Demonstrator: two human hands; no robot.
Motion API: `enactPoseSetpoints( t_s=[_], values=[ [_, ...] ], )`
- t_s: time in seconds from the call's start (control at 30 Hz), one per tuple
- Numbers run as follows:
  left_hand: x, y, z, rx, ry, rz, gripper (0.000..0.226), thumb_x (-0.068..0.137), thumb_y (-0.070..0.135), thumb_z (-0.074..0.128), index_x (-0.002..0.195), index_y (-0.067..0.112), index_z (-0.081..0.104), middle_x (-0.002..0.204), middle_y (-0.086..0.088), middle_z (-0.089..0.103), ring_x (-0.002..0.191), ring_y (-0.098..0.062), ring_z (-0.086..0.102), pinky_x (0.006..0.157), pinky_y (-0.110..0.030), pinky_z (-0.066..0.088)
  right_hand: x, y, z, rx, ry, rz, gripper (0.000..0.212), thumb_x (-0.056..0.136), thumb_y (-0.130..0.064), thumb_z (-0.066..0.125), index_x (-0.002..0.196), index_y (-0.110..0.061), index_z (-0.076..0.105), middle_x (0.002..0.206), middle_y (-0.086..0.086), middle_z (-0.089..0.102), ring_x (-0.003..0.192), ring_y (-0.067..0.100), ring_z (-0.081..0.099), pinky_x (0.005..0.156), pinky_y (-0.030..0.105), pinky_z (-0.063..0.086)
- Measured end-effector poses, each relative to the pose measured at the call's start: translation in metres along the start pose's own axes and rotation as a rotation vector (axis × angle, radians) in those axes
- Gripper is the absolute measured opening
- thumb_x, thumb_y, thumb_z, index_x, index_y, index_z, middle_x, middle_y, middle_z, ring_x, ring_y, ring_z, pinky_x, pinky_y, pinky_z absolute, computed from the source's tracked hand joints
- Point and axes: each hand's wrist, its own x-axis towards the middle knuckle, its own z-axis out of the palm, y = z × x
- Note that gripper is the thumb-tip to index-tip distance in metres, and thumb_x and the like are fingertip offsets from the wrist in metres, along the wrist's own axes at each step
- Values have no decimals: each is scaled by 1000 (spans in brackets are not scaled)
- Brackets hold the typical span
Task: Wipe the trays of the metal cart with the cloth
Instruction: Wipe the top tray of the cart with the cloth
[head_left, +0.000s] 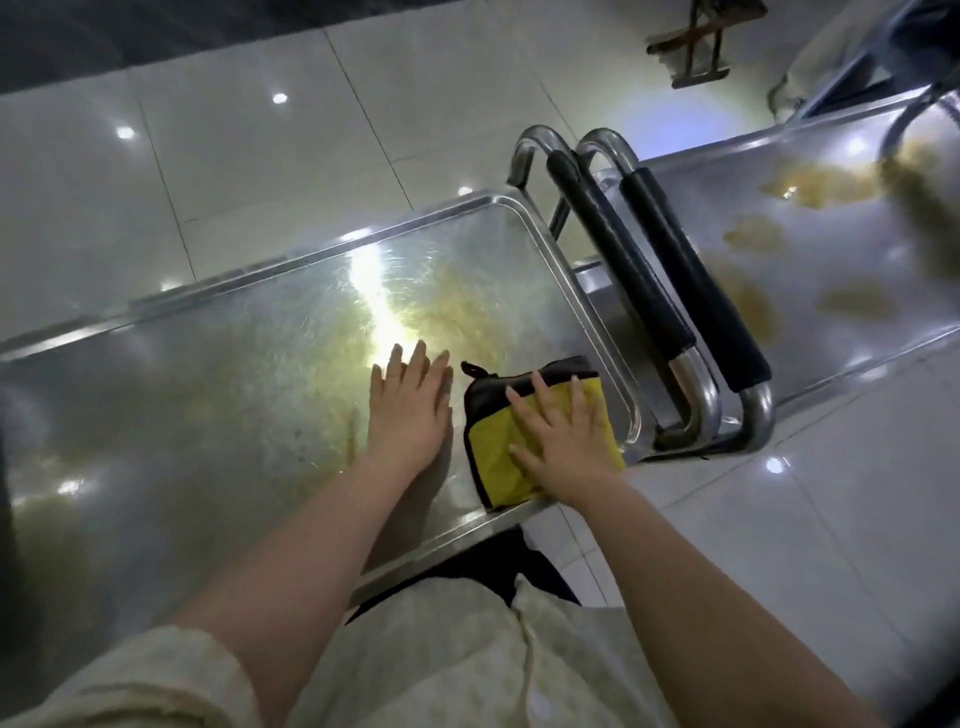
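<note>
while the right hand presses flat, fingers spread, on a folded yellow cloth with a black edge, the left hand lies open and flat just beside it, holding nothing. both rest on the shiny steel top tray of the metal cart, near its right end and front rim. yellowish smears streak the tray. two black-padded steel handles stand beyond the right rim, beside a second stained steel tray.
</note>
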Motion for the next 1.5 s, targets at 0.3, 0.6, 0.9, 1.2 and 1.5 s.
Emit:
enactPoseSetpoints(
  t_s=[0.3, 0.6, 0.9, 1.2, 1.5],
  values=[
    [50, -55, 12, 82, -25, -181, 57, 104, 43, 19, 157, 30, 0, 165, -5, -3, 151, -30, -7, 117, -57, -9, 7, 11, 25, -55, 53, -60, 67, 91, -73, 3, 152, -48, -8, 164, 1, -9, 145, 47, -13, 111, 69, -8],
    [53, -63, 26, 75, 30, -187, 61, 99, 47, 12, 157, 30, 6, 165, -6, 3, 151, -29, 1, 119, -55, -3, 178, -29, -58, -13, 151, -12, 64, 94, -69, 14, 149, -51, -15, 163, -4, -20, 144, 46, -21, 109, 71, -11],
    [60, -60, 27, 70, 34, -237, 60, 102, 45, 17, 156, 29, -4, 165, -2, -6, 151, -25, -7, 120, -52, -5, 99, -17, -14, -4, 122, -158, 66, 94, -68, 18, 151, -50, -10, 164, -3, -15, 145, 46, -17, 109, 72, -10],
    [56, -60, 25, 70, 64, -212, 61, 98, 44, 5, 157, 25, -1, 165, -4, -2, 152, -26, -3, 120, -53, -3, 89, -27, -8, -3, 141, -217, 60, 95, -70, 17, 150, -55, -1, 165, -5, -3, 147, 44, -11, 111, 70, -4],
    [57, -61, 29, 5, 125, -319, 69, 99, 44, 17, 157, 12, 1, 164, -9, -2, 151, -24, -4, 122, -50, -1, 264, -93, -100, -10, 166, -129, 60, 96, -68, 17, 151, -53, -3, 164, -6, -13, 146, 45, -15, 109, 72, -9]
  ],
)
